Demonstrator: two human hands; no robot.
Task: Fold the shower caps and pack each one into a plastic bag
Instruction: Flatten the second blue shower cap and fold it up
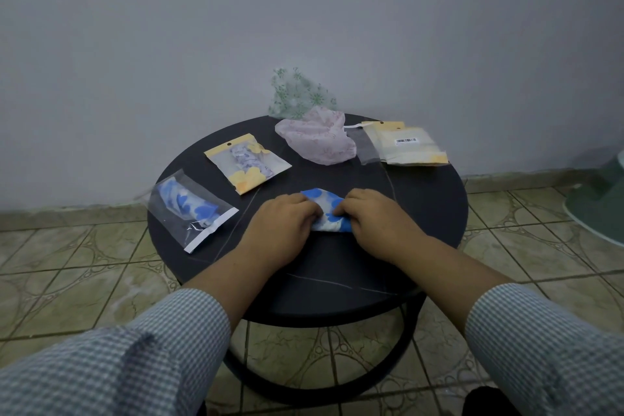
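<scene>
— Checked sleeves [111, 358] sit nearest; what are the hands doing?
— Left hand [283, 226] and right hand [374, 223] both pinch the blue-and-white shower cap [326, 209] with curled fingers, pressing it onto the round dark table [337, 267].
— And beyond?
— Left, a clear bag [192, 209] holding a blue cap, then a yellow-edged bag [248, 162]. Farther back lie a pink cap [317, 140], empty bags [401, 143] at right, and a green-patterned cap [299, 93] by the wall.
</scene>
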